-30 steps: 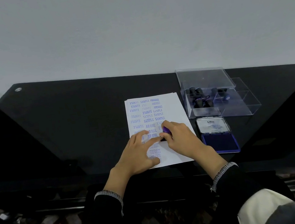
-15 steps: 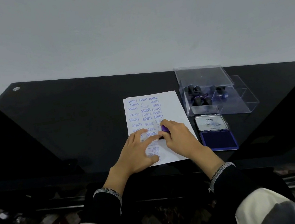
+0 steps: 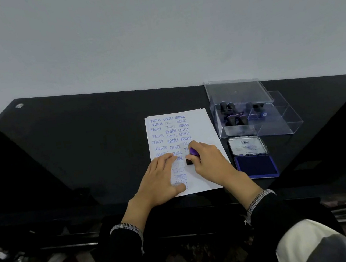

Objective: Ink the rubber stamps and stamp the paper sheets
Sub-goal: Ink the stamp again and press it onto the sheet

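Stamp (image 3: 192,156): purple-handled, dark base down on the paper sheet (image 3: 203,131), right of the AIR MAIL prints, mid-sheet.
Right hand (image 3: 210,159): fingers curled round the stamp handle, pinching it from above.
Left hand (image 3: 159,182): flat on the sheet, fingers straight, pinning the lower left part just beside the stamp.
Sheet: near the counter (image 3: 81,148) front edge, mostly covered with blue prints.
Ink pad (image 3: 256,167): open, just right of the sheet.
Clear box (image 3: 253,108): behind the pad, more stamps inside.
Risk: smeared or doubled print if the stamp rocks or slides on lifting; overlap with neighbouring prints, given the crowded column.
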The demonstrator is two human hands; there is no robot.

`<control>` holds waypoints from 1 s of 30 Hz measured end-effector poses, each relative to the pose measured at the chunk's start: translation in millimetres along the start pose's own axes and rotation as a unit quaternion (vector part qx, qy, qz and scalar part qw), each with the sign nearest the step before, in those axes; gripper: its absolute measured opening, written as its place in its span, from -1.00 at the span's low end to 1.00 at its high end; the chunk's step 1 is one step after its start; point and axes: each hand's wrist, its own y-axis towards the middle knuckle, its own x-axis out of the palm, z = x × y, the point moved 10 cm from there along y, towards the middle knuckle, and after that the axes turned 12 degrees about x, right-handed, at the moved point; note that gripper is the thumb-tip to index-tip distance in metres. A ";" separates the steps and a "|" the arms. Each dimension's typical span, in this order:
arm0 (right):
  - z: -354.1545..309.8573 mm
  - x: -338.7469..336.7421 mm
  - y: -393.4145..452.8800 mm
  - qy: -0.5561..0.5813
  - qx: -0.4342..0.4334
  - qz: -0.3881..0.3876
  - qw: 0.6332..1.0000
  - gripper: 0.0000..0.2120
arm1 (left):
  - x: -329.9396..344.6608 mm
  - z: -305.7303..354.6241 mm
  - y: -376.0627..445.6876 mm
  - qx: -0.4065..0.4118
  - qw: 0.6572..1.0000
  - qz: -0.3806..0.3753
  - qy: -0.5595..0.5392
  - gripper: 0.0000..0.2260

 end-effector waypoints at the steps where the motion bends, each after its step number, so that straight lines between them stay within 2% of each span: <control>1: 0.2 0.3 -1.7 -0.001 -0.003 0.005 1.000 -0.88 | -0.4 0.7 -0.3 0.001 1.000 0.004 0.000 -0.11; 13: 4.2 5.0 31.5 -0.019 0.055 -0.108 0.992 -0.92 | -2.0 2.7 -1.3 0.002 1.000 0.007 0.008 -0.10; 16: 1.9 3.1 25.5 -0.013 0.042 -0.089 0.995 -0.93 | -2.3 2.3 -1.7 0.003 1.000 0.015 0.009 -0.11; 23: -2.3 2.1 -5.6 -0.017 -0.008 0.028 0.999 -0.91 | -1.8 3.3 -1.7 0.008 1.000 0.023 0.017 -0.12; 26: -2.4 2.2 -5.3 -0.015 -0.008 0.024 1.000 -0.91 | -2.5 4.1 -1.8 0.009 1.000 0.024 0.014 -0.12; 30: -0.8 0.5 11.9 -0.007 0.019 -0.028 0.999 -0.91 | -2.8 5.0 -2.0 0.009 1.000 0.021 0.018 -0.12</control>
